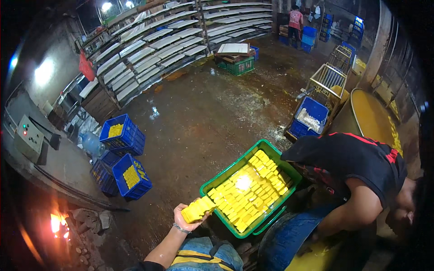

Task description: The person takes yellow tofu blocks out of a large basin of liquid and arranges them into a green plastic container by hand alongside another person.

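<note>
My left hand [190, 218] is shut on a row of yellow blocks [198, 209], perhaps tofu, held at the near left corner of a green plastic tub [225, 174]. Inside the tub, many more yellow blocks [251, 189] lie closely packed in rows, with a bright glare over their middle. A green handle loop [271, 222] hangs on the tub's near side. My right hand is out of view. A bracelet circles my left wrist.
At the right a co-worker [352, 166] bends over a blue barrel [291, 237]. Blue crates [132, 194] with yellow blocks stand at the left, near a fire [59, 223]. A large vat [376, 115], a blue crate of white pieces [296, 127] and shelving racks [162, 44] stand farther off.
</note>
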Demonstrator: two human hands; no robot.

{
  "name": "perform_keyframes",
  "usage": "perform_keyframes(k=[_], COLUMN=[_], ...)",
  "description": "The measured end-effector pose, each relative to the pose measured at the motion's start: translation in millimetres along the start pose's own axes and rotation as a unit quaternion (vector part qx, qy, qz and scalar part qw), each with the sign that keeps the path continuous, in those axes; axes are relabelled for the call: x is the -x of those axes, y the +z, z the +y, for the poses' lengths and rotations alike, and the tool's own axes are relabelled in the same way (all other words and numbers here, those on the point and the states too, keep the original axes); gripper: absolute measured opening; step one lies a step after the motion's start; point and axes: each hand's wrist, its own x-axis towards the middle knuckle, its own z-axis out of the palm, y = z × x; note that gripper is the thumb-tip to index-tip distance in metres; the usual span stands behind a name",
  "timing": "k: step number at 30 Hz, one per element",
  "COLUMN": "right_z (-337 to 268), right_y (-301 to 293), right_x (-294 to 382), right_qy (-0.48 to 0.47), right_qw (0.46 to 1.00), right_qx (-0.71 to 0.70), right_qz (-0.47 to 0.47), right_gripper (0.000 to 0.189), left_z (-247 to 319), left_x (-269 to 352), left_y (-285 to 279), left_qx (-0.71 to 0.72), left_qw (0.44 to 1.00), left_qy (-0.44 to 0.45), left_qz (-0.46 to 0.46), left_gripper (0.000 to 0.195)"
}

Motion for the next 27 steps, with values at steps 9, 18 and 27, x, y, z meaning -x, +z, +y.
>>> perform_keyframes(k=[9, 18, 27], right_z=[-0.5, -4.3, -227.6], right_y=[-28.2, -249.0, -200.1], right_x=[15.6, 141.0, 292.3], right_qy=[0.037, 0.255, -0.049], right_qw=[0.995, 0.861, 0.704], right_qx=[-0.063, -0.376, -0.689], right_qz=[-0.067, -0.23, 0.166], right_gripper=[0.027, 0.027, 0.038], left_z=[0.6, -92.3, -140.4], left_x=[-19.1, -112.9, -94.6], left_y=[1.6, 35.1, 42.8], left_qx=[-0.022, -0.164, -0.256], left_qw=[0.997, 0.945, 0.915], left_qy=[-0.071, -0.284, -0.31], left_qz=[0.022, 0.01, 0.032], left_gripper=[0.059, 0.05, 0.039])
